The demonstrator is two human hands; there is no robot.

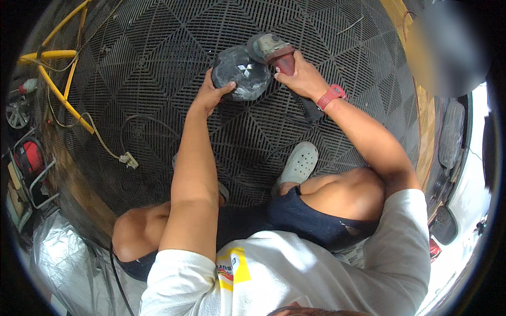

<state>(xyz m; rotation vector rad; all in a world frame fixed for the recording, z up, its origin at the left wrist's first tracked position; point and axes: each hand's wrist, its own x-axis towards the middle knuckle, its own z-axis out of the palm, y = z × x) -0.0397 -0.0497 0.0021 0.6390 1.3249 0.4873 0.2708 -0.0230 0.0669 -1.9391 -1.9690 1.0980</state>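
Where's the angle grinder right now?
In the head view, top centre, the angle grinder is gripped by the right hand, its head against the dark round cap that the left hand steadies on the black grid mat.

Two hands are counted, left hand (212, 94) and right hand (301, 75); one dark cover (240, 73), one angle grinder (273, 51), one red wristband (331, 96), one white clog (300, 161), one plug (129, 159).
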